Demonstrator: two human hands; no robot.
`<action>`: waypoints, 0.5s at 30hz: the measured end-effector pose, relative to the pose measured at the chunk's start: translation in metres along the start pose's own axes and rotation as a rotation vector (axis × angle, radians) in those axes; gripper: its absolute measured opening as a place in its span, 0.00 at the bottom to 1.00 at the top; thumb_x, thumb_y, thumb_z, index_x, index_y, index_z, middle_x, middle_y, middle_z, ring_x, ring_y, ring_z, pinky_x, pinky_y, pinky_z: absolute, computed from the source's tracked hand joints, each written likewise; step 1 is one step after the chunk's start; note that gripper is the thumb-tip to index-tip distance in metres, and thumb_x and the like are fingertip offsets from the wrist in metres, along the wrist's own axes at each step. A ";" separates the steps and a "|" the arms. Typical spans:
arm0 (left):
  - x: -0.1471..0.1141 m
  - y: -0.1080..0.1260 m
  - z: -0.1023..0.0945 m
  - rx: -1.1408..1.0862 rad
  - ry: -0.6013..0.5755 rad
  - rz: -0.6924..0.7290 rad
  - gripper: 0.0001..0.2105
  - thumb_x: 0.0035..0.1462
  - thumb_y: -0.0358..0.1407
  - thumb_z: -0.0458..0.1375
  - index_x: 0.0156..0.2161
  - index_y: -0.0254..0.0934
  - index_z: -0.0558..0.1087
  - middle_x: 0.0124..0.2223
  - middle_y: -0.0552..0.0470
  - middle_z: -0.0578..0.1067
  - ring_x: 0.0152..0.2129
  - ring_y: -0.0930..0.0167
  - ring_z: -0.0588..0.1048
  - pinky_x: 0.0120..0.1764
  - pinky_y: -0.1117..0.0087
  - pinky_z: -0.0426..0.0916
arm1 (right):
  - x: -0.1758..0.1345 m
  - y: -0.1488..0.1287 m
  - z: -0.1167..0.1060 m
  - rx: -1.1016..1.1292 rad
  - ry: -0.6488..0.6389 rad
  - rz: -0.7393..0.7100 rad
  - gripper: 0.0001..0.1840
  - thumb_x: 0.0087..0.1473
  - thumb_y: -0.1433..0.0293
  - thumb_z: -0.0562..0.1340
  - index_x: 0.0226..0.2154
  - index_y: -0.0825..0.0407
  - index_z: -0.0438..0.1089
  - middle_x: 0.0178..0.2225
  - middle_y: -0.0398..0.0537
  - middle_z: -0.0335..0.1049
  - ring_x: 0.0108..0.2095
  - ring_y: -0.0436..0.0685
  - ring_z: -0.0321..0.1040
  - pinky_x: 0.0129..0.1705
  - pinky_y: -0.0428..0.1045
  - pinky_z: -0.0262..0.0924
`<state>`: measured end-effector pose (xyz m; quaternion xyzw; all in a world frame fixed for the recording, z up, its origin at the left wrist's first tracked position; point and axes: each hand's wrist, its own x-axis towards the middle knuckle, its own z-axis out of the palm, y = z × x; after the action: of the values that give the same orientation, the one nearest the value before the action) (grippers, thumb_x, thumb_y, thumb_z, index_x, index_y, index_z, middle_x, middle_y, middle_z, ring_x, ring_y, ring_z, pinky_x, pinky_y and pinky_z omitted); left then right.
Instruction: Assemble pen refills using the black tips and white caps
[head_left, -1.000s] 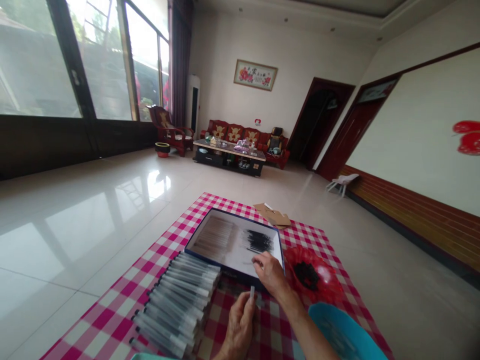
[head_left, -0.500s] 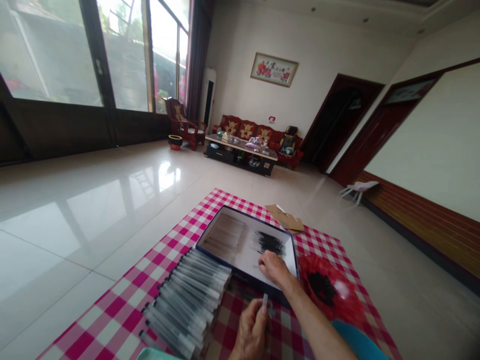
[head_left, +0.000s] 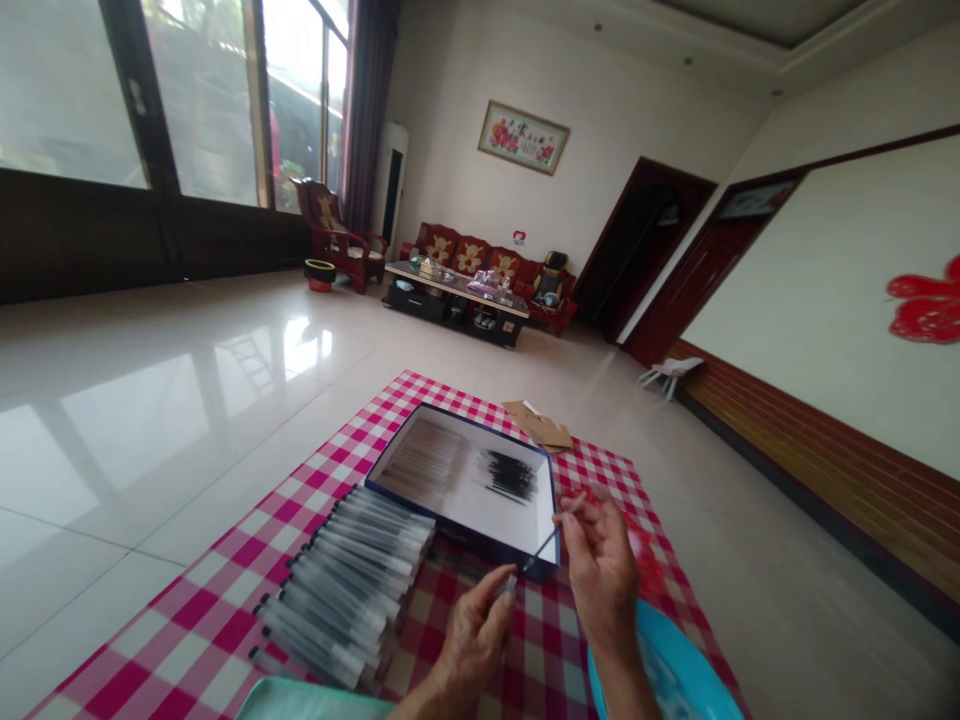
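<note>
My left hand (head_left: 476, 630) is closed around a clear pen barrel (head_left: 511, 582), its open end pointing up and away from me. To the right and higher, my right hand (head_left: 604, 565) pinches a thin dark pen refill (head_left: 544, 543). The refill slants down to the left, its lower end close to the barrel's mouth; whether they touch I cannot tell. Beyond both hands lies a shallow box (head_left: 466, 500) with a white inside. Black refills (head_left: 510, 474) lie in its right part, and pale thin sticks (head_left: 424, 455) fill its left part.
Left of my hands, a pile of clear pens with dark ends (head_left: 345, 580) covers the checked cloth (head_left: 202, 610). A red dish (head_left: 649, 560) is partly hidden behind my right hand. A blue basin (head_left: 626, 690) stands at lower right, brown cardboard (head_left: 540, 428) behind the box.
My right hand has come out of the box, back and to the right, with a refill in its fingers. My left hand still holds the barrel. The view has turned slightly right.
</note>
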<state>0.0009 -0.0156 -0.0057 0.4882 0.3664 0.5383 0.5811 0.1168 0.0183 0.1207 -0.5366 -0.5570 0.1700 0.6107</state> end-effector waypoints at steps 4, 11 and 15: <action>-0.005 0.004 -0.003 0.166 -0.082 0.140 0.22 0.63 0.45 0.48 0.54 0.33 0.69 0.19 0.58 0.64 0.16 0.77 0.61 0.22 0.77 0.59 | -0.037 0.007 -0.032 0.091 0.235 0.166 0.30 0.50 0.60 0.64 0.54 0.48 0.61 0.40 0.48 0.71 0.35 0.56 0.72 0.39 0.52 0.68; -0.015 0.017 -0.006 0.544 -0.101 0.530 0.15 0.62 0.34 0.48 0.51 0.40 0.70 0.32 0.50 0.78 0.25 0.72 0.74 0.32 0.74 0.70 | -0.063 0.017 -0.044 0.187 0.324 0.251 0.27 0.49 0.59 0.65 0.50 0.48 0.63 0.38 0.44 0.69 0.34 0.54 0.71 0.39 0.50 0.67; -0.018 0.021 -0.007 0.630 -0.094 0.644 0.15 0.60 0.29 0.50 0.51 0.42 0.69 0.39 0.50 0.79 0.31 0.71 0.77 0.35 0.74 0.71 | -0.066 0.016 -0.045 0.202 0.326 0.271 0.26 0.49 0.59 0.65 0.50 0.48 0.63 0.37 0.43 0.69 0.35 0.54 0.71 0.39 0.49 0.67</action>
<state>-0.0140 -0.0334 0.0113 0.7543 0.3150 0.5311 0.2229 0.1405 -0.0505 0.0834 -0.5631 -0.3539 0.2164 0.7147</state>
